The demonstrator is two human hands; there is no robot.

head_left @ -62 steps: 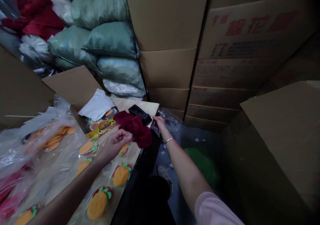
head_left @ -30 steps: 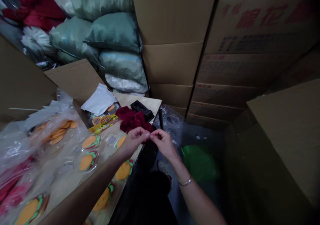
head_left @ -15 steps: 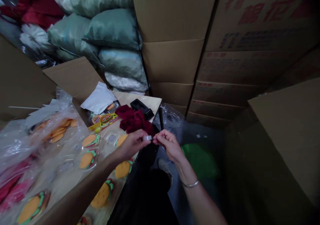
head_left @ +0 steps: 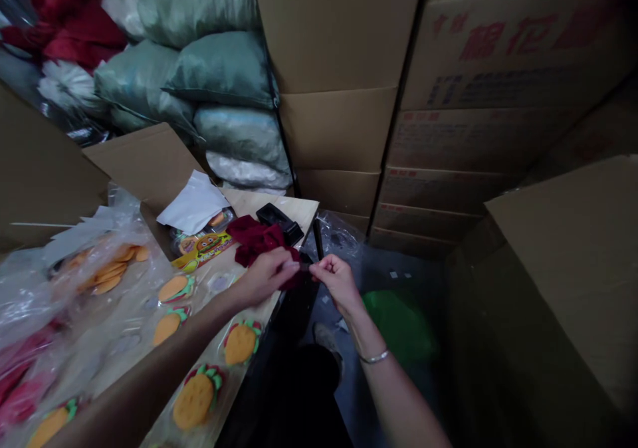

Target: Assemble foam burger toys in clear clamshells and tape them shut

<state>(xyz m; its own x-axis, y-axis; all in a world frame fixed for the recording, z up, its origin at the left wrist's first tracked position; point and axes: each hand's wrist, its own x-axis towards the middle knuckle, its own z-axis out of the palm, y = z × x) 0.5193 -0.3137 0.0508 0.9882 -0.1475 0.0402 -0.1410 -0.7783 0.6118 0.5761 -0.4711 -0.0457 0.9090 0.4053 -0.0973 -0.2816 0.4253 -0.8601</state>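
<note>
Noted left hand (head_left: 264, 276) and right hand (head_left: 335, 279) now drawn slightly apart beside crumpled dark-red plush cloth (head_left: 259, 238), both pinched on a small pale strip (head_left: 303, 266), seemingly being peeled.

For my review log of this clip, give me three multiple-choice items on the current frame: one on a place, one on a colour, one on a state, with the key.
1. Where does the black case lie?
A. at the far corner of the table, beside the red cloth
B. on the floor by the green thing
C. on top of the stacked cartons

2. What colour is the cloth on the table?
A. white
B. dark red
C. blue

3. How do the two hands stand?
A. both flat on the table
B. far apart, each holding a carton
C. close together, fingertips pinching a small pale piece between them

Key: 1 A, the case sits on the far end of the tabletop, touching the cloth. 2 B, it is deep red. 3 C, the left hand and right hand meet at the small piece.
</note>
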